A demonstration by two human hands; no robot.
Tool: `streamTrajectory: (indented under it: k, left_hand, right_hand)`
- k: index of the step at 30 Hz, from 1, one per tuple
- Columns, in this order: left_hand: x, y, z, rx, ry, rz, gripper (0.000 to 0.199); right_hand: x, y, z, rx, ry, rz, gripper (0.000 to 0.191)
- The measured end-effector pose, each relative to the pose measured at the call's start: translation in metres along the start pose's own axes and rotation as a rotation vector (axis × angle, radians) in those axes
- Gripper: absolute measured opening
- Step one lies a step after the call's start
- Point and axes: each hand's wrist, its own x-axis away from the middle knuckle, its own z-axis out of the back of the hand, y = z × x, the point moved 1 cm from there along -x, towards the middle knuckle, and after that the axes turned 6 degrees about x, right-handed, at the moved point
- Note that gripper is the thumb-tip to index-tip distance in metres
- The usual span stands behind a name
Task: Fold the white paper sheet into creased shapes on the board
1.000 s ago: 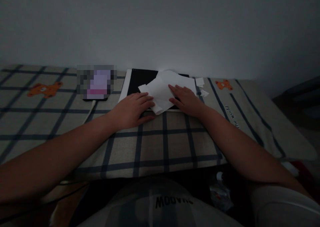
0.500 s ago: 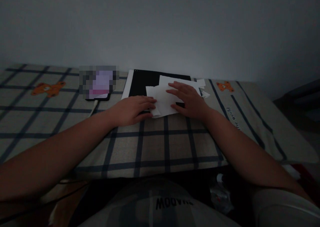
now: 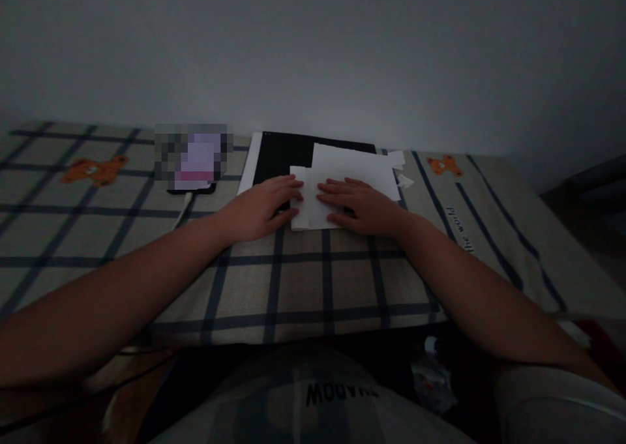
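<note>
A white sheet of paper (image 3: 310,199) lies near the front of the table with a narrow strip along its left side that looks folded. My left hand (image 3: 261,209) rests at that left side, fingers apart and lightly bent, the tips touching the paper. On the right part of the sheet my right hand (image 3: 366,208) lies flat with its fingers stretched out. Another white paper area (image 3: 349,162) extends behind it; whether it is a separate sheet I cannot tell. Underneath is a flat black sheet or cover (image 3: 287,149) with a white left border.
White paper scraps (image 3: 404,182) lie right of the paper. A phone (image 3: 199,158), partly pixelated, stands at the left with a white cable (image 3: 184,209). A checked cloth (image 3: 303,281) with bear prints covers the table, against a wall (image 3: 313,53). Below the edge is a plastic bottle (image 3: 433,379).
My right hand has come down flat and slightly nearer to me. My left fingertips have moved a little left, and the paper's left strip now lies straighter.
</note>
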Motion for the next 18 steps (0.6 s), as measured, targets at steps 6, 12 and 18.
streamTrajectory:
  k: [6, 12, 18]
  left_hand:
    - [0.0011, 0.0004, 0.0023, -0.038, -0.045, 0.028, 0.054]
    - [0.0008, 0.0029, 0.0019, -0.073, -0.054, 0.045, 0.053]
    - [0.0010, 0.0027, 0.0000, -0.093, -0.059, 0.031, 0.053]
  right_hand:
    - [-0.0010, 0.0005, -0.0005, -0.016, -0.017, -0.005, 0.053]
    - [-0.0010, 0.0007, -0.0010, -0.038, 0.000, -0.004, 0.053]
    - [-0.0010, 0.0022, -0.0022, -0.033, 0.005, 0.000, 0.053]
